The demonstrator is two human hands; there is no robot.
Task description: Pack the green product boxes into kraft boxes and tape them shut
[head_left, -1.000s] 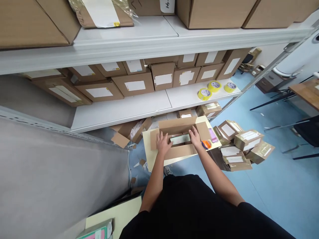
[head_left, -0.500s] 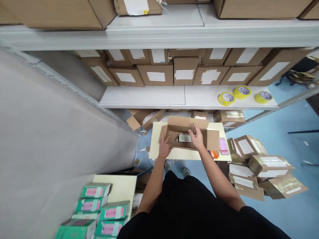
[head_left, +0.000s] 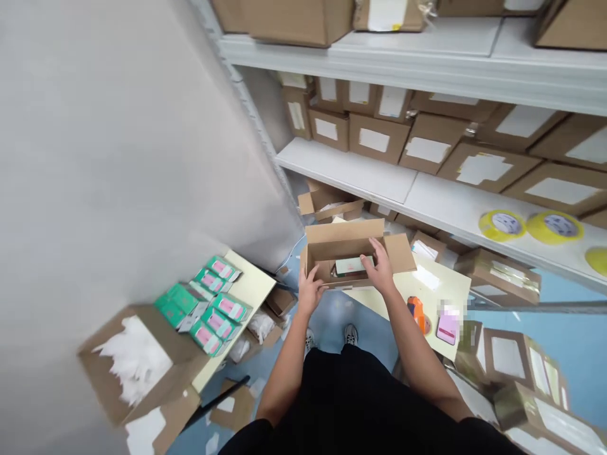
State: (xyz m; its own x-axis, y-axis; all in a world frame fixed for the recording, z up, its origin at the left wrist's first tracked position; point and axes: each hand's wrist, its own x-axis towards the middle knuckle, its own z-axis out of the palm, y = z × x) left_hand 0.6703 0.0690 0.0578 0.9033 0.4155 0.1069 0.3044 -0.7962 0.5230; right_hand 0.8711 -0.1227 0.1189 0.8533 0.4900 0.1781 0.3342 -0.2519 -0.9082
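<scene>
An open cardboard box (head_left: 322,235), flaps spread, is in front of me, over the left end of the cream table. My left hand (head_left: 310,291) is closed on its front left edge, fingers over the rim. Inside lies a small pale box (head_left: 349,265), green along its lower side. My right hand (head_left: 379,268) reaches over the front right rim, with its thumb and fingers around the right end of the small box. The palm side of this hand is hidden.
Yellow tape rolls (head_left: 505,224) sit on the shelf (head_left: 360,177). An orange tool (head_left: 416,313) and a pink phone (head_left: 447,325) lie on the cream table (head_left: 441,281). Green boxes (head_left: 220,322) stand on the left table, near a carton of white paper (head_left: 135,363). Taped parcels (head_left: 512,360) are at right.
My view has turned left, bringing in the paper-filled carton. The open cardboard box has moved left relative to the table and closer to me, with both hands staying at it.
</scene>
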